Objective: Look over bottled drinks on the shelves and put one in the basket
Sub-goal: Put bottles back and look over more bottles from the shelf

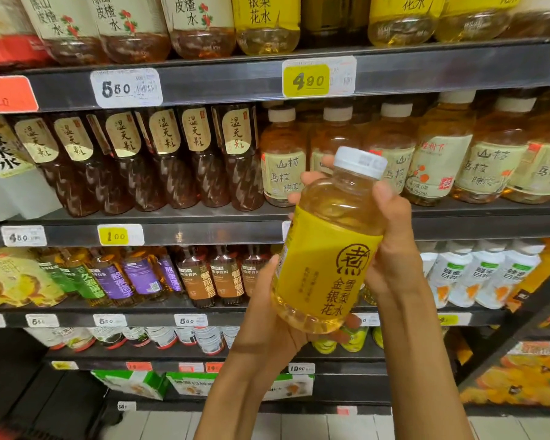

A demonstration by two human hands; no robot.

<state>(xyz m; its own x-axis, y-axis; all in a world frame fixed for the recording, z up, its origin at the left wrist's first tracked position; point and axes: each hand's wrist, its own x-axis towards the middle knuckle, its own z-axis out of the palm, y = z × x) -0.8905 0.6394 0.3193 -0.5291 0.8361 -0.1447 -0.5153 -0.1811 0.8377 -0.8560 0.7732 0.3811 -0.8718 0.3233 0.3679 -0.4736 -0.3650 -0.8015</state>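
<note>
Two hands, left hand (277, 315) and right hand (391, 249), curled around smooth yellow-labelled plastic bottle (327, 249).

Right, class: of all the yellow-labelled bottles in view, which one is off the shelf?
The tilted yellow bottle, held in front of the shelves by both hands: left hand under its base, right hand round its side. The others stand on shelves.

Top-row clear plastic bottles (200, 23) lose their caps to the upper edge; the small white price tags (190, 320) down low are too blurred to read.
</note>
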